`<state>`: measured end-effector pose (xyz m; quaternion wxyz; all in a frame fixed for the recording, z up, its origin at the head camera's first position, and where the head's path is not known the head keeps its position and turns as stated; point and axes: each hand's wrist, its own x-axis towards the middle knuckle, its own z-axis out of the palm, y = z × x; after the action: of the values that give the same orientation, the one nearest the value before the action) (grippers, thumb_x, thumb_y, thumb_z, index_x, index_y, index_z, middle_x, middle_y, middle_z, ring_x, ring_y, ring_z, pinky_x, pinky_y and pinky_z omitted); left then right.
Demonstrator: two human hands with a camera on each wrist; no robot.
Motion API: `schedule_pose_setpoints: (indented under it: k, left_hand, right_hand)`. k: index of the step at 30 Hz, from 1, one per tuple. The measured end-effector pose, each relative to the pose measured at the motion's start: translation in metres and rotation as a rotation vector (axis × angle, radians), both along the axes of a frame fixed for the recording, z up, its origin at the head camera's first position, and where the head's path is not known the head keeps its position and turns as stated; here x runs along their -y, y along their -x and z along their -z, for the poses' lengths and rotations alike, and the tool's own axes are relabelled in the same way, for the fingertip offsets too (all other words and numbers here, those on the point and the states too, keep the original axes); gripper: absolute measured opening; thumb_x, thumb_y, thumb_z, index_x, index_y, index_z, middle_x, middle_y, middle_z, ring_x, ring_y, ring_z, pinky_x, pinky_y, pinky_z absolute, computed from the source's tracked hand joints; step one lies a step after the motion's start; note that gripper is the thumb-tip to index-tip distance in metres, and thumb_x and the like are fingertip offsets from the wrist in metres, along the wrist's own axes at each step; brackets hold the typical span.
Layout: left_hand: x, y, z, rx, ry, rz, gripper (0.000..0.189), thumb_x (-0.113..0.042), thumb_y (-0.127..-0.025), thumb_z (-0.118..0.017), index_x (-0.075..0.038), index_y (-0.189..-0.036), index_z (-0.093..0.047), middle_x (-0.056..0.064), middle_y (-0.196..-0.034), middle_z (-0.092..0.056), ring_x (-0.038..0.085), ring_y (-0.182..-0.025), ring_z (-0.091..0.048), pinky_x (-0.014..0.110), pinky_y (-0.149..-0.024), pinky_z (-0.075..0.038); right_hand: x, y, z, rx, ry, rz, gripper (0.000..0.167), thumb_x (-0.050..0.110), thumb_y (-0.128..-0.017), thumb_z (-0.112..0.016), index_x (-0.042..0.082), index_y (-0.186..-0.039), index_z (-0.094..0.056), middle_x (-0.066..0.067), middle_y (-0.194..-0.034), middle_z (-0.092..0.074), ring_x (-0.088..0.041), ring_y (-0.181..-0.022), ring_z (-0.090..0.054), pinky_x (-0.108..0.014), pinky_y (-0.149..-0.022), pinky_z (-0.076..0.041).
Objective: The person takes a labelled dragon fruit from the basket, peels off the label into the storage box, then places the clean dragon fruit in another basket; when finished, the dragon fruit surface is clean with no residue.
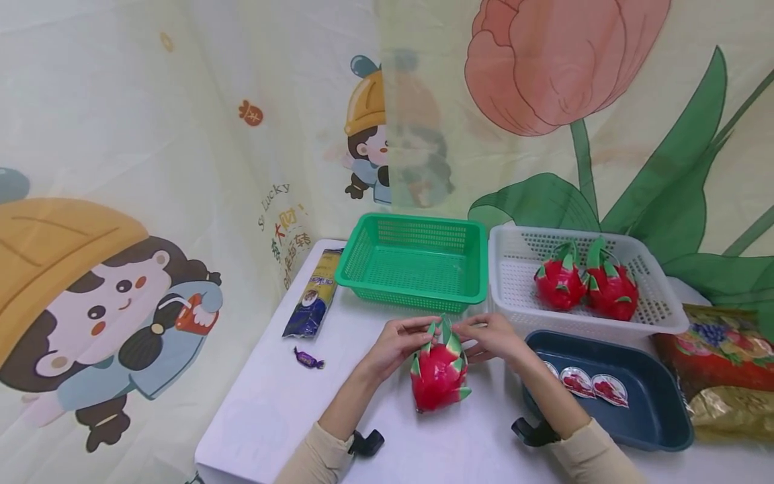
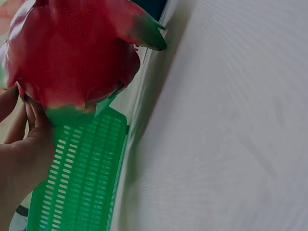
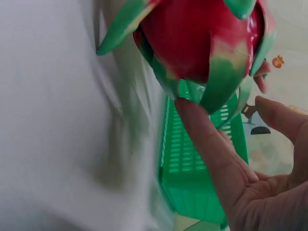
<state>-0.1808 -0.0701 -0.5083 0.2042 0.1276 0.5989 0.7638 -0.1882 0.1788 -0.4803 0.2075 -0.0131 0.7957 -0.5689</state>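
A red dragon fruit (image 1: pixel 438 380) with green-tipped scales is at the table's front middle, its leafy crown pointing away from me. My left hand (image 1: pixel 396 344) holds it near the crown with curled fingers. In the left wrist view, the fruit (image 2: pixel 72 53) hides part of those fingers. On the other side of the crown is my right hand (image 1: pixel 492 338). The right wrist view shows its index finger (image 3: pixel 204 130) straight against a green scale tip, with the thumb (image 3: pixel 279 115) held apart.
Behind the hands stand a green basket (image 1: pixel 417 299) and a white basket (image 1: pixel 595 326) holding two dragon fruits (image 1: pixel 585 286). A dark blue tray (image 1: pixel 653 417) with round fruit stickers (image 1: pixel 577 382) is at right, beside a patterned bag (image 1: pixel 719 363). At left lie a yellow-and-blue packet (image 1: pixel 312 296) and a purple candy (image 1: pixel 309 359).
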Motion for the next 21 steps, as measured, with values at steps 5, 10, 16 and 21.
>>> schedule_pose_setpoints:
  k: [5, 10, 16, 21]
  left_hand:
    - [0.002, 0.001, 0.001, -0.016, 0.001, 0.017, 0.041, -0.007, -0.101, -0.066, -0.002, -0.142, -0.063, 0.039, -0.137, -0.055, 0.038, -0.124, -0.063, 0.033, -0.103, -0.056]
    - [0.005, 0.001, 0.001, -0.033, 0.011, 0.014, 0.041, -0.009, -0.100, -0.068, -0.001, -0.140, -0.065, 0.017, -0.124, -0.071, 0.023, -0.114, -0.068, 0.032, -0.099, -0.058]
    - [0.006, 0.000, -0.001, -0.066, 0.043, 0.048, 0.042, -0.015, -0.100, -0.069, 0.000, -0.139, -0.065, 0.027, -0.135, -0.063, 0.020, -0.116, -0.066, 0.032, -0.099, -0.058]
    - [0.005, 0.001, -0.005, -0.103, 0.043, 0.059, 0.039, -0.011, -0.101, -0.066, 0.004, -0.138, -0.064, 0.014, -0.126, -0.072, 0.019, -0.109, -0.070, 0.035, -0.096, -0.060]
  right_hand:
    - [0.005, -0.004, 0.003, -0.004, -0.060, 0.018, 0.051, 0.043, -0.094, -0.077, -0.004, -0.113, -0.077, -0.016, -0.104, -0.077, -0.031, -0.079, -0.078, -0.043, -0.068, -0.066]
    - [0.013, -0.005, 0.002, -0.012, -0.083, 0.010, 0.051, 0.044, -0.095, -0.076, -0.004, -0.109, -0.079, -0.014, -0.098, -0.078, -0.028, -0.073, -0.077, -0.040, -0.065, -0.066]
    - [0.015, -0.007, -0.006, -0.056, -0.077, 0.006, 0.037, 0.026, -0.098, -0.072, -0.009, -0.107, -0.078, -0.016, -0.091, -0.077, -0.029, -0.068, -0.076, -0.038, -0.060, -0.065]
    - [0.009, -0.011, -0.006, -0.077, -0.070, 0.005, 0.034, 0.022, -0.098, -0.071, -0.009, -0.111, -0.077, -0.017, -0.091, -0.078, -0.029, -0.071, -0.077, -0.038, -0.060, -0.065]
